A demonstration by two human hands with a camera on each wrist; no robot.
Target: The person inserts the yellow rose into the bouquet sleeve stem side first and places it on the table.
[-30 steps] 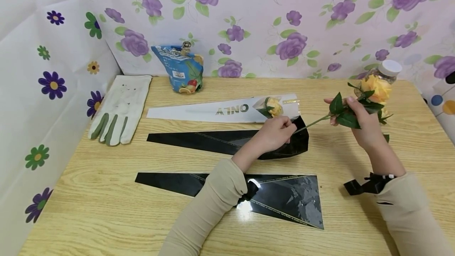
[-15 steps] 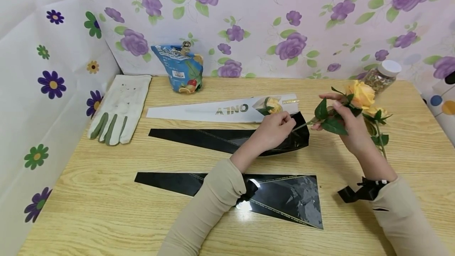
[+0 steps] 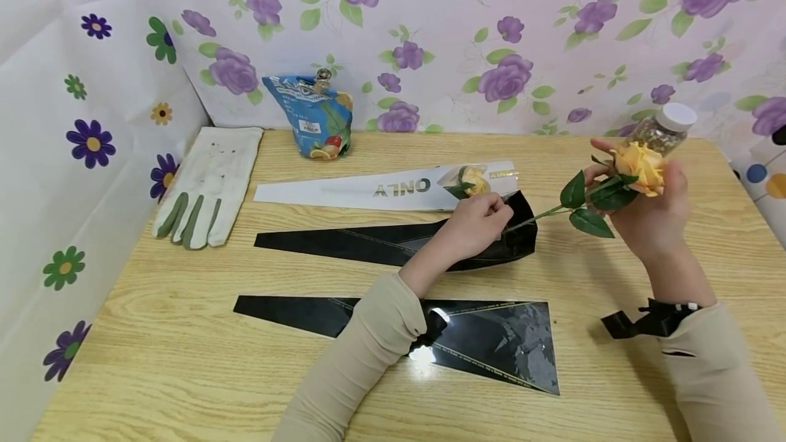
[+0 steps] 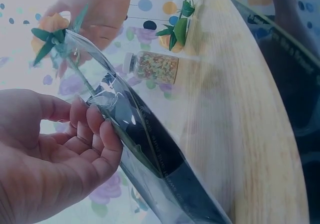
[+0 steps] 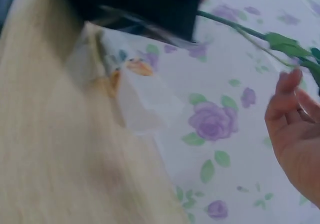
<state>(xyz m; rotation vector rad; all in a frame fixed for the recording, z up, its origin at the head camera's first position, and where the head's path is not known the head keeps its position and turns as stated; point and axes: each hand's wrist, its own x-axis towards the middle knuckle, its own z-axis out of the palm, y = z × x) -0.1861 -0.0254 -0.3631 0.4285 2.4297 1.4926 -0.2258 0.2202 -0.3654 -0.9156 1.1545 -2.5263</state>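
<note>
My left hand (image 3: 473, 229) pinches the rim of a black flower sleeve (image 3: 362, 243) near its wide mouth. In the left wrist view, its curled fingers hold the clear film of that sleeve, beside a green stem. My right hand (image 3: 653, 230) cups a yellow artificial rose (image 3: 640, 169) under the bloom, thumb on one side and fingers on the other. The rose's stem slants down left into the sleeve's mouth; its lower end is hidden. In the right wrist view, the right hand (image 5: 300, 129) is at the edge, by the leaves.
A white sleeve (image 3: 344, 194) with a yellow rose lies behind the black one. Another black sleeve (image 3: 491, 343) lies flat in front. A work glove (image 3: 211, 183), a blue clipped pouch (image 3: 316, 121) and a white-capped jar (image 3: 663, 128) stand or lie farther back.
My right hand first moves left with the rose, then back right, turning so the palm faces more toward the bloom. The left hand stays at the sleeve's mouth.
</note>
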